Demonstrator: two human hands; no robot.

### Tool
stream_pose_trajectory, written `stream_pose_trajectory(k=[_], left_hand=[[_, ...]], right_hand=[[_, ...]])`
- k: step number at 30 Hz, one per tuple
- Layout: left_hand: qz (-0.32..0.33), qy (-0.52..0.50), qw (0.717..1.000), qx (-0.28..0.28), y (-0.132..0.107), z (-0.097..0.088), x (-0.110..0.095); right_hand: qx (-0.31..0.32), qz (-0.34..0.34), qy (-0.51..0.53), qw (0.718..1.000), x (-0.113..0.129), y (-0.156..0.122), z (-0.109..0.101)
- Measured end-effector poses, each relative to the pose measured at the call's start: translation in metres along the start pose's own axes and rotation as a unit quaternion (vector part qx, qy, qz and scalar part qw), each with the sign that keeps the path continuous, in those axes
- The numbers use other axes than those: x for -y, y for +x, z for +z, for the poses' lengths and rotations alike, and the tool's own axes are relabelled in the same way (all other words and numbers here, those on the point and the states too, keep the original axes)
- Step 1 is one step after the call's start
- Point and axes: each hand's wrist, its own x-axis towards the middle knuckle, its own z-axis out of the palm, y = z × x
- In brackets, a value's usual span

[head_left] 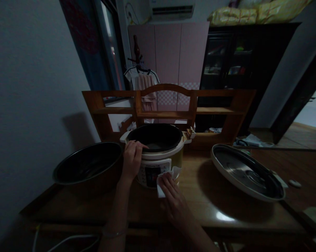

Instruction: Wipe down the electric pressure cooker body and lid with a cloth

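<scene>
An electric pressure cooker (177,157) without its lid stands mid-table, its dark inside showing. My left hand (133,157) grips the cooker's near left rim, thumb lying over the edge. Against the front panel (149,175), my right hand (170,190) presses a white tissue (161,190) at the panel's lower right. To the left lies a black inner pot (88,164), with nothing visible in it. On the right rests the cooker's round lid (247,175), its metal underside facing up and tilted.
A wooden table (194,210) carries these things, with a wooden shelf rack (165,114) along its back edge. A white wall (37,105) borders the left side. Pale cables (74,237) hang below the front edge. A computer mouse (294,183) lies farther right.
</scene>
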Motion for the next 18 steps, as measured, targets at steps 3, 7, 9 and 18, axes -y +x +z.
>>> stream_pose_trajectory(k=[3,7,9,18], left_hand=[[0.0,-0.004,1.0,0.0,0.0,0.0,0.0],[0.007,0.002,1.0,0.002,0.001,0.0,0.0],[0.007,0.004,1.0,0.001,0.0,0.0,0.001],[0.003,-0.001,1.0,-0.004,0.0,0.001,0.003]], right_hand=[[-0.006,0.009,0.011,1.0,0.003,-0.005,0.007],[-0.015,0.017,0.019,1.0,0.006,-0.009,0.012],[-0.022,0.017,0.022,0.999,0.009,-0.01,0.014],[-0.039,0.041,0.041,0.998,0.017,-0.016,0.027]])
